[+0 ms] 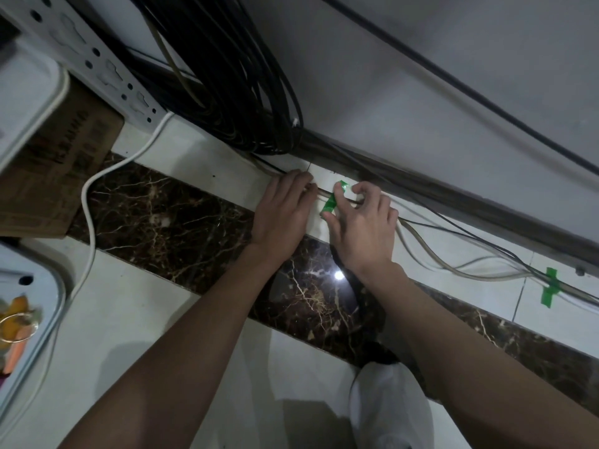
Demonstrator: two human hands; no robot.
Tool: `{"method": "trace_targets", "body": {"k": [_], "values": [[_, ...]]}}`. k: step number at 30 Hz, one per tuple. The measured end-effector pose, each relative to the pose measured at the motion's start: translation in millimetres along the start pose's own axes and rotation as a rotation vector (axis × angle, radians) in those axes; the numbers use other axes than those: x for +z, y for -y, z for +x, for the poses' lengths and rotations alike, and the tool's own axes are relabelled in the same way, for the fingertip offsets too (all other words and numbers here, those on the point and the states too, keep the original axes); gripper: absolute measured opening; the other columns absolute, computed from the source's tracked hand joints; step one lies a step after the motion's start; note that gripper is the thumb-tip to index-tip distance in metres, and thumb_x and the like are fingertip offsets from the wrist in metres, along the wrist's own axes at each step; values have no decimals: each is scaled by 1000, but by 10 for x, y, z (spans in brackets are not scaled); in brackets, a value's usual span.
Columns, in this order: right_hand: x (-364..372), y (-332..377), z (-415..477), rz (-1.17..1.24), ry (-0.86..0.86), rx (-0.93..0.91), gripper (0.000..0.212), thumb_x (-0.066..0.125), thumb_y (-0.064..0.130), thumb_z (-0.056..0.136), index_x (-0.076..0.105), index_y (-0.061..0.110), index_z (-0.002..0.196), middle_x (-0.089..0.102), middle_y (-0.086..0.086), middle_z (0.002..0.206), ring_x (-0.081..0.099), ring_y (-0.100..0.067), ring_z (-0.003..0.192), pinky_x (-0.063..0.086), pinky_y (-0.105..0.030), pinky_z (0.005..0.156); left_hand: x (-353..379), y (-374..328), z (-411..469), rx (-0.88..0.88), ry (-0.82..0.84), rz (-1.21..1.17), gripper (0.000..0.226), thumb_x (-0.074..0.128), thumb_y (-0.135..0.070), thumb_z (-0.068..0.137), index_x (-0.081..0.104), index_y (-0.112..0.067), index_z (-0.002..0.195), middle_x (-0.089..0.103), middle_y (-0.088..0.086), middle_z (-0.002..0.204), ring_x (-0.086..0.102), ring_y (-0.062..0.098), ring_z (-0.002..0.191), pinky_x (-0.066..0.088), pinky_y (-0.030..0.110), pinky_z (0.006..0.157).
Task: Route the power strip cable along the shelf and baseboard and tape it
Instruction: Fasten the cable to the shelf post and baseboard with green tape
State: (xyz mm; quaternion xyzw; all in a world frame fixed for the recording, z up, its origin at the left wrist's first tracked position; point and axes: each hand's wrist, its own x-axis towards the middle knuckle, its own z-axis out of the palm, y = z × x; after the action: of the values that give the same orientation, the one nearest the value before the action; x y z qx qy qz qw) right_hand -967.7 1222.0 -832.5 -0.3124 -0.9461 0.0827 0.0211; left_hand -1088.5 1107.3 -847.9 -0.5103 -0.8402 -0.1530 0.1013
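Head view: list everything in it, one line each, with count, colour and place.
strip: one, white, top left
box: one, brown, left
white cable: one, from the strip down the floor at left
coil: one, black, on the wall, top centre
thin cables: several, black and pale, on the floor along the baseboard
held tape: one, green, across the thin cables, centre
stuck tape: one, green, across the thin cables, far right
bin: one, white, lower left edge
floor: white tiles with a dark marble band
left hand: presses the thin cables, left of the held tape
right hand: pinches the held tape
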Motion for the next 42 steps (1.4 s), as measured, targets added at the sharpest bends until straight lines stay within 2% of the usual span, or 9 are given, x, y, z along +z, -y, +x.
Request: {"method": "trace_targets", "body": {"k": [4,10,16,20,23,30,34,37,42], "values": [[-58,52,14,65,46,41,48,43,50,102,51,25,143,46,-8,130,44,-27,118,38,-43,94,-74,-126,-95,-74,52,-88,28,53,-13,101,67,-1,123,64,16,129,54,32,128,37,42,110],[-91,-11,-44,61,38,8,45,46,33,103,48,21,146,49,-9,134,47,-27,120,40,-42,93,-125,-29,-125,28,162,-66,43,50,-14,95,63,-15,136,56,22,140,48,39,133,30,49,116],[-175,115,81,-7,153,58,49,38,40,102,40,22,148,43,-8,131,44,-26,115,38,-40,91,-146,-43,-134,47,207,-15,48,59,-13,91,59,-15,139,54,20,143,44,38,137,30,50,118],[-205,107,64,21,147,59,50,35,42,104,39,23,150,44,-7,132,43,-24,117,37,-39,94,-194,-33,-145,42,233,-16,50,54,-13,92,55,-10,142,51,18,148,41,36,141,26,48,122],[-216,117,-47,31,122,34,45,37,40,105,45,22,145,47,-8,136,44,-25,124,37,-41,100,-211,-16,-143,40,255,-27,51,44,-16,94,53,-6,143,50,17,150,40,34,144,24,47,123],[-217,274,147,-109,172,54,45,38,38,104,47,11,140,47,-13,131,48,-30,113,39,-42,91,-195,-58,-161,29,275,-38,50,38,-19,99,51,-5,145,45,18,153,32,35,148,24,49,123],[-205,281,-64,-36,126,53,47,45,38,103,49,11,141,50,-14,139,48,-31,122,41,-44,97,-201,-51,-151,35,278,-33,51,38,-19,97,50,-4,145,45,18,153,32,35,148,23,49,123],[-204,303,-72,-25,153,60,49,47,37,101,47,13,144,45,-14,142,44,-31,127,40,-44,99,-196,-46,-152,36,264,-27,51,40,-19,97,51,-5,144,46,18,153,33,35,147,25,50,122],[-262,302,129,24,201,169,52,47,42,95,48,20,142,38,-12,135,38,-28,125,36,-41,99,-201,-31,-173,37,260,-28,50,41,-20,97,52,-6,144,47,17,152,35,34,147,25,49,122]]}}
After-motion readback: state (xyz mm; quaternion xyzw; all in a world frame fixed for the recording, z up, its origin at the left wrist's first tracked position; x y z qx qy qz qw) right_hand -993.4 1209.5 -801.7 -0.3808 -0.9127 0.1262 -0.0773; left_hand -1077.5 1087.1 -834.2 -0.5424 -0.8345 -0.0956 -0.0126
